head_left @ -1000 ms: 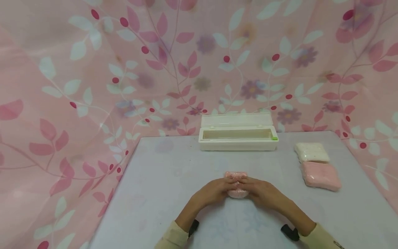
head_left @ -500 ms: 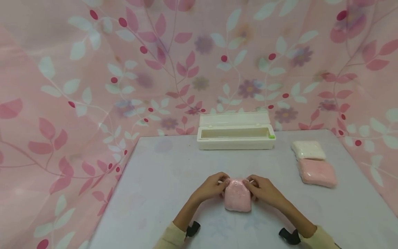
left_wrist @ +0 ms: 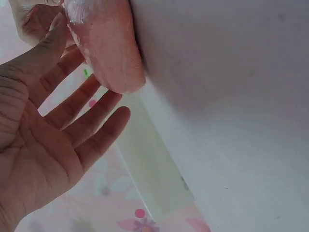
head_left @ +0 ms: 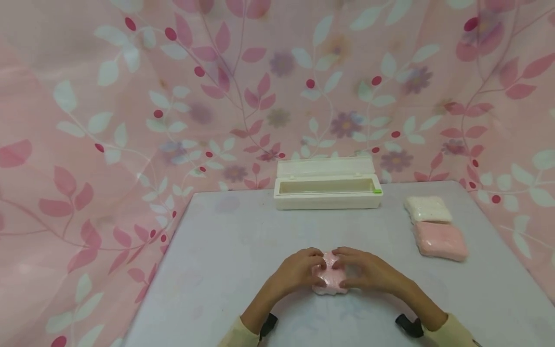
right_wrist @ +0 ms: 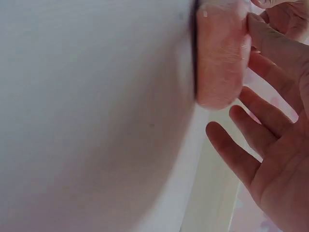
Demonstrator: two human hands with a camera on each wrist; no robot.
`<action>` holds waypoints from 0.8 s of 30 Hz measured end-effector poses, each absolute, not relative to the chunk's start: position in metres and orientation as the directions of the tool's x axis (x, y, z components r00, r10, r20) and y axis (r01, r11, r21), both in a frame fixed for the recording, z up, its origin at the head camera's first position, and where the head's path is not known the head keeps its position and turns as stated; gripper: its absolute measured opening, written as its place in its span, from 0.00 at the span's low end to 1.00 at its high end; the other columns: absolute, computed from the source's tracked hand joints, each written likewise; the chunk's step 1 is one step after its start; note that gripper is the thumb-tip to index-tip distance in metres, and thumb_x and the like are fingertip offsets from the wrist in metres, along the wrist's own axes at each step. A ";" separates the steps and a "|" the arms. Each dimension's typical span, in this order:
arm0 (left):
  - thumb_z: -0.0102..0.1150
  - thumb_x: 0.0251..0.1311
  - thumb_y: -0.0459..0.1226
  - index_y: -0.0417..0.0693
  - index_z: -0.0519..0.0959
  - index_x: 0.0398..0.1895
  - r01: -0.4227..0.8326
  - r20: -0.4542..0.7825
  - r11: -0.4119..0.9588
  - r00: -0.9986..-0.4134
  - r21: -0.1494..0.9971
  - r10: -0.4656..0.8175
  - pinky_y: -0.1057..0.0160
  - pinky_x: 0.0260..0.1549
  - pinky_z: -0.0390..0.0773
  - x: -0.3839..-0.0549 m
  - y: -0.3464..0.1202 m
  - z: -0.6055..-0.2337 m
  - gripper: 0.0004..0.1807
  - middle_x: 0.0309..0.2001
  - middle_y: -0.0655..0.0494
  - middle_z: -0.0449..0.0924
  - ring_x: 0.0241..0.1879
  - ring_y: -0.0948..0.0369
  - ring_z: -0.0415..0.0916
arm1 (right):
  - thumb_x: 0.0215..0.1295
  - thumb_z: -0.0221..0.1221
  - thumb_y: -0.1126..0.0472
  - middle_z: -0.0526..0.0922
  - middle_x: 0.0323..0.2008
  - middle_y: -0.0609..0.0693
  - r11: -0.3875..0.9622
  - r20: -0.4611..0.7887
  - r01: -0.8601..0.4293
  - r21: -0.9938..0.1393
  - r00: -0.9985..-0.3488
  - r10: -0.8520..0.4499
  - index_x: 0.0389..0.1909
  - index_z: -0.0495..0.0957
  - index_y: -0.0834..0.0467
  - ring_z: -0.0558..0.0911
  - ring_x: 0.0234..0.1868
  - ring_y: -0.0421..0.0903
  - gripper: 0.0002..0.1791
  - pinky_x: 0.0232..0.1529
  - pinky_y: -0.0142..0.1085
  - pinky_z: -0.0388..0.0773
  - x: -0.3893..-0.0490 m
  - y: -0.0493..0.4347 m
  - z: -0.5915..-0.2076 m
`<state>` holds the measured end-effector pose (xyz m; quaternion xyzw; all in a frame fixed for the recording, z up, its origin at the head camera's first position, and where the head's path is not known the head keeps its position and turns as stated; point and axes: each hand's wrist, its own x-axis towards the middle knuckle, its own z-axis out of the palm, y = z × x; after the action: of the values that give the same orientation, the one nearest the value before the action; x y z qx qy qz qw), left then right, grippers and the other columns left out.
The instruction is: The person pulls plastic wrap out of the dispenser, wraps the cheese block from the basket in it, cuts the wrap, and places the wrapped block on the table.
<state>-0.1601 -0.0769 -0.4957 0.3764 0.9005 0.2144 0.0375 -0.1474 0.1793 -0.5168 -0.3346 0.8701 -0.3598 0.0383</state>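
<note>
A pink block in shiny clear plastic wrap [head_left: 331,275] rests on the pale table in front of the person. Both hands hold it from opposite sides. My left hand [head_left: 295,272] has its thumb and bent fingers at the left side, overlapping the top face. On the right side, my right hand [head_left: 368,271] mirrors that grip. In the left wrist view the left thumb meets the edge of the pink block [left_wrist: 108,53], fingers spread along its far side. The right wrist view shows the right thumb on the wrap of the pink block [right_wrist: 219,63], with the lower fingers spread away.
A long white box [head_left: 327,201] with its lid raised stands at the back of the table [head_left: 225,270]. To the right lie a white wrapped block [head_left: 428,209] and a second pink wrapped block [head_left: 441,241]. A pink floral cloth [head_left: 238,96] hangs behind the table.
Both hands first covered the block with fingertips meeting, then gripped its far corners, leaving its broad face in view. Now their fingers have come forward over its top again.
</note>
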 end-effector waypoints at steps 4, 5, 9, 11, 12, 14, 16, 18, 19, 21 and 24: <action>0.73 0.53 0.47 0.56 0.82 0.44 0.655 0.028 0.601 -0.687 0.458 0.726 0.65 0.54 0.72 -0.155 -0.077 -0.502 0.17 0.56 0.62 0.78 0.57 0.65 0.73 | 0.57 0.70 0.47 0.75 0.64 0.47 0.502 0.162 -0.567 -0.653 -0.752 -0.639 0.51 0.83 0.44 0.75 0.62 0.49 0.20 0.56 0.48 0.74 -0.138 0.182 -0.524; 0.73 0.53 0.46 0.55 0.82 0.44 0.650 0.024 0.591 -0.682 0.477 0.731 0.65 0.55 0.72 -0.155 -0.077 -0.503 0.17 0.55 0.62 0.78 0.58 0.65 0.73 | 0.57 0.70 0.47 0.75 0.64 0.47 0.499 0.167 -0.569 -0.653 -0.751 -0.638 0.51 0.83 0.45 0.76 0.62 0.49 0.20 0.56 0.47 0.75 -0.136 0.182 -0.526; 0.74 0.52 0.44 0.54 0.79 0.43 0.656 0.047 0.548 -0.662 0.519 0.748 0.67 0.50 0.73 -0.156 -0.078 -0.506 0.17 0.48 0.64 0.81 0.51 0.68 0.75 | 0.57 0.71 0.50 0.76 0.63 0.50 0.472 0.203 -0.574 -0.669 -0.752 -0.627 0.50 0.84 0.50 0.77 0.61 0.51 0.20 0.56 0.43 0.74 -0.133 0.182 -0.528; 0.73 0.53 0.43 0.53 0.79 0.43 0.663 0.062 0.540 -0.659 0.518 0.750 0.68 0.48 0.73 -0.156 -0.079 -0.506 0.16 0.47 0.65 0.81 0.49 0.69 0.75 | 0.56 0.71 0.51 0.76 0.63 0.50 0.472 0.205 -0.566 -0.676 -0.760 -0.616 0.50 0.84 0.51 0.77 0.61 0.51 0.20 0.57 0.43 0.74 -0.133 0.180 -0.528; 0.73 0.53 0.43 0.53 0.78 0.43 0.673 0.069 0.537 -0.654 0.508 0.754 0.69 0.47 0.73 -0.156 -0.079 -0.506 0.16 0.47 0.65 0.80 0.49 0.69 0.75 | 0.56 0.71 0.51 0.76 0.63 0.50 0.475 0.199 -0.559 -0.680 -0.764 -0.613 0.50 0.84 0.50 0.76 0.61 0.51 0.20 0.57 0.44 0.74 -0.133 0.179 -0.527; 0.72 0.54 0.42 0.53 0.79 0.43 0.687 0.076 0.530 -0.643 0.497 0.762 0.68 0.50 0.73 -0.155 -0.080 -0.507 0.15 0.52 0.63 0.79 0.53 0.67 0.75 | 0.57 0.71 0.50 0.74 0.64 0.51 0.483 0.186 -0.552 -0.679 -0.766 -0.615 0.49 0.84 0.49 0.74 0.63 0.54 0.19 0.58 0.48 0.73 -0.133 0.178 -0.526; 0.71 0.55 0.42 0.52 0.79 0.43 0.696 0.083 0.520 -0.634 0.495 0.769 0.67 0.54 0.72 -0.154 -0.081 -0.508 0.15 0.57 0.60 0.77 0.58 0.65 0.73 | 0.56 0.71 0.47 0.70 0.67 0.55 0.491 0.173 -0.551 -0.675 -0.765 -0.620 0.47 0.82 0.46 0.71 0.65 0.57 0.19 0.58 0.53 0.72 -0.133 0.177 -0.525; 0.70 0.57 0.42 0.51 0.79 0.45 0.702 0.089 0.509 -0.625 0.498 0.775 0.66 0.56 0.71 -0.153 -0.082 -0.510 0.14 0.60 0.58 0.75 0.61 0.64 0.71 | 0.52 0.72 0.44 0.67 0.68 0.57 0.498 0.148 -0.542 -0.677 -0.763 -0.629 0.46 0.79 0.45 0.69 0.67 0.59 0.22 0.58 0.57 0.70 -0.133 0.176 -0.524; 0.70 0.57 0.42 0.51 0.79 0.45 0.701 0.093 0.504 -0.625 0.504 0.775 0.66 0.57 0.70 -0.153 -0.082 -0.510 0.15 0.62 0.58 0.74 0.61 0.64 0.71 | 0.51 0.73 0.42 0.67 0.68 0.58 0.499 0.140 -0.542 -0.676 -0.759 -0.635 0.46 0.77 0.44 0.68 0.67 0.59 0.24 0.58 0.58 0.69 -0.133 0.175 -0.524; 0.70 0.58 0.42 0.50 0.79 0.46 0.699 0.101 0.500 -0.626 0.511 0.773 0.66 0.59 0.69 -0.154 -0.083 -0.511 0.15 0.63 0.57 0.74 0.62 0.64 0.69 | 0.48 0.74 0.40 0.67 0.68 0.56 0.510 0.118 -0.538 -0.671 -0.756 -0.643 0.47 0.73 0.44 0.69 0.66 0.57 0.29 0.57 0.57 0.71 -0.134 0.173 -0.523; 0.69 0.58 0.42 0.49 0.80 0.47 0.697 0.096 0.507 -0.630 0.508 0.770 0.66 0.60 0.68 -0.154 -0.082 -0.510 0.15 0.63 0.57 0.73 0.63 0.64 0.68 | 0.46 0.75 0.41 0.71 0.65 0.51 0.537 0.090 -0.543 -0.646 -0.752 -0.653 0.49 0.70 0.44 0.73 0.62 0.51 0.32 0.56 0.53 0.74 -0.136 0.167 -0.522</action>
<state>-0.1542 -0.0824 -0.5095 0.4239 0.8651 0.2586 0.0714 -0.1362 0.1674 -0.5220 -0.3426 0.8728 -0.3379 0.0814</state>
